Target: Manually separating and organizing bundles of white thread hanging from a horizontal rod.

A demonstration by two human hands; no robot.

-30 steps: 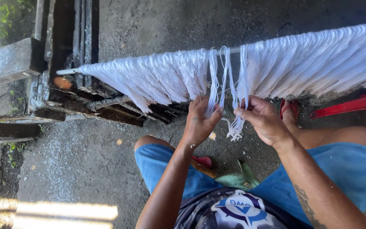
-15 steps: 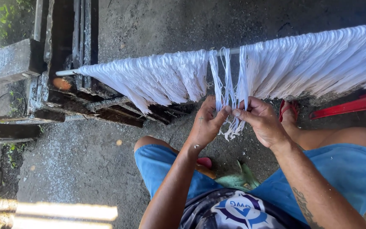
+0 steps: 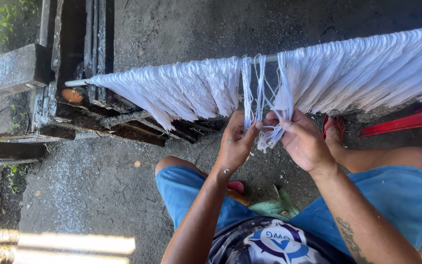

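A long fringe of white cords (image 3: 181, 90) hangs from a horizontal rod (image 3: 76, 82) above the concrete floor (image 3: 98, 195). Below a gap in it, the left hand (image 3: 234, 144) and right hand (image 3: 305, 144) pinch a few loose strands (image 3: 261, 98), fingers closed on them.

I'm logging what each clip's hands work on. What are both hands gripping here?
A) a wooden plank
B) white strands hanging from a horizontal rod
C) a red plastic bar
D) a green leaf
B: the left hand and right hand pinch white strands hanging from the rod.
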